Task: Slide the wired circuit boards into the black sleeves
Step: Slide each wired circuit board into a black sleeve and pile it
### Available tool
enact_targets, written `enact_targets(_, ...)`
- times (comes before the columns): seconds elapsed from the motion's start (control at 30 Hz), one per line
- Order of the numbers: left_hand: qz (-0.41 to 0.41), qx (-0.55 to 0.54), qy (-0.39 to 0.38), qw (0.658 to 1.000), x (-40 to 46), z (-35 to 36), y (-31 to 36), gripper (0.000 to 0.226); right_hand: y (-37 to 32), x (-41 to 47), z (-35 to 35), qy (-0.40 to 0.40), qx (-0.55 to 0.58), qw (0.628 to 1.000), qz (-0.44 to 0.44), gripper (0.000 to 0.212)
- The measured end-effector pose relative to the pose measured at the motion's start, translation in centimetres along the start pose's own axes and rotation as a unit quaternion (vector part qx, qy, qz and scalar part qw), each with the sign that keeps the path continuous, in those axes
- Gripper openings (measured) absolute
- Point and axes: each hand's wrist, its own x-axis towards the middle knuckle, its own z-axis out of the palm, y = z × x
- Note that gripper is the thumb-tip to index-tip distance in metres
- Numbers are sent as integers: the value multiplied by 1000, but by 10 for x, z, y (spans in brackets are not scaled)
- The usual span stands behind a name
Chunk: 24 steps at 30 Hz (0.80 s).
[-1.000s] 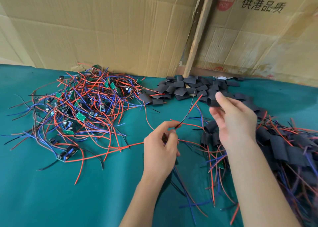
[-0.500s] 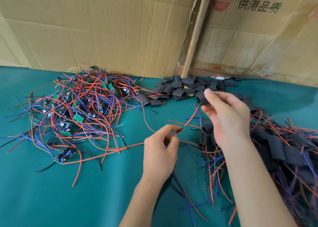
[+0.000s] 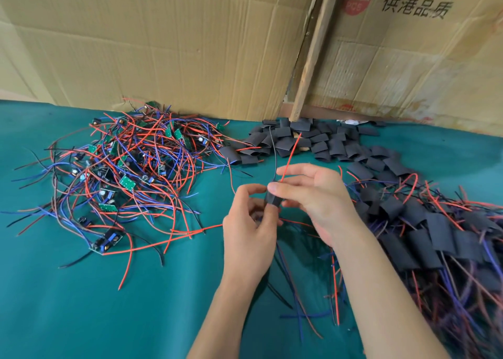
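Left hand (image 3: pixel 249 239) and right hand (image 3: pixel 315 195) meet, fingertips pinching together.

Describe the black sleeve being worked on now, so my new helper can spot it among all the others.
On the green table, look between the left hand and right hand. The sleeve is pinched there, with a red and a black wire sticking up from it, unlike the sleeves lying in piles.

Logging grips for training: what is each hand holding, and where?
Both pinch one black sleeve: right hand its upper end, left hand its lower.
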Motion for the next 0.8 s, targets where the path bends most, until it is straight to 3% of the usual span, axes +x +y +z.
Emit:
enact_targets(0.17, -46, -75, -12, 996, 1, -1, 2, 34, -1, 0, -10, 52, -9, 998, -36, 21)
enact_targets(0.37, -69, -141, -4, 988, 2, -3, 3, 15, -4, 3, -18, 86, 86, 992, -29, 18)
enact_targets(0.6, -65, -126, -5, 990, 2, -3, 3, 13, -2, 1, -11, 28, 14, 999, 1, 21)
enact_targets(0.8, -70, -145, 32, 986, 2, -3, 4, 8, -3, -3, -11, -39, 37, 998, 15, 17)
